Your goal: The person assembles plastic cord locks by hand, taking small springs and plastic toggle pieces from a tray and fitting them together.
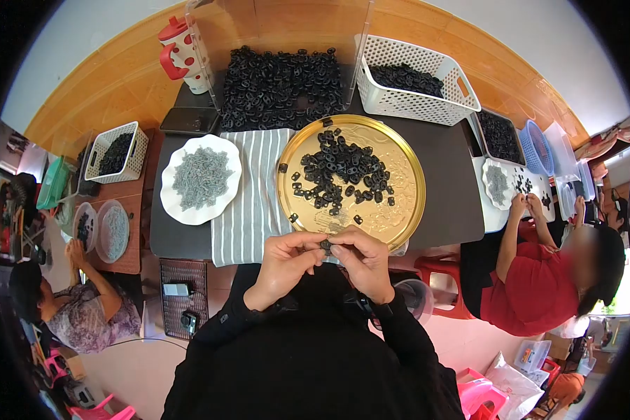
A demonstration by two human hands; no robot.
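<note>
Partly hidden black piece (326,245), pinched by left fingers (302,240) and right fingers (355,239), outline unclear

No readable text or labels.

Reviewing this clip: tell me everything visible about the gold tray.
The gold tray is round and shiny, metallic-looking, with a raised rim and an embossed pattern on its base. It lies flat, partly over the striped cloth, on the dark table. Loose black pieces are heaped around its middle, with bare base showing at the right. The left hand and right hand are at its near edge; whether they touch it is unclear.
</note>
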